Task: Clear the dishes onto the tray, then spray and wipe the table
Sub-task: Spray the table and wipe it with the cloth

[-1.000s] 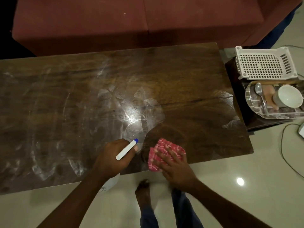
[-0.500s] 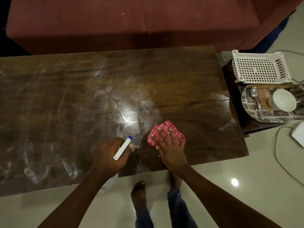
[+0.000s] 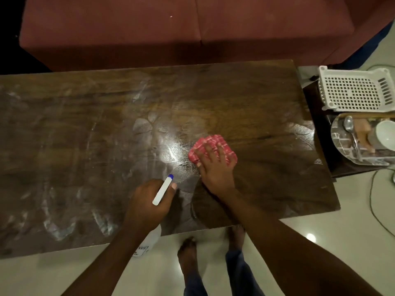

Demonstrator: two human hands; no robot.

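The dark wooden table (image 3: pixel 85 146) carries whitish spray streaks over its left and middle parts. My right hand (image 3: pixel 213 169) lies flat with spread fingers on a red-and-white checked cloth (image 3: pixel 213 144), pressing it onto the tabletop right of centre. My left hand (image 3: pixel 149 201) grips a white spray bottle (image 3: pixel 162 190) with a blue nozzle tip, held over the table's near edge; the bottle's body shows below my wrist. At the far right a clear tray (image 3: pixel 342 150) holds a white cup (image 3: pixel 385 135), a spoon (image 3: pixel 348 124) and other dishes.
A white perforated plastic basket (image 3: pixel 354 90) sits beside the tray on a low dark side table (image 3: pixel 320 146). A red sofa (image 3: pixel 192 28) runs along the far side. My bare feet (image 3: pixel 188 251) stand on the pale tiled floor; a cable (image 3: pixel 376 210) lies at the right.
My right hand has pushed the cloth away from the near edge toward the table's middle. The left hand keeps the spray bottle in about the same place.
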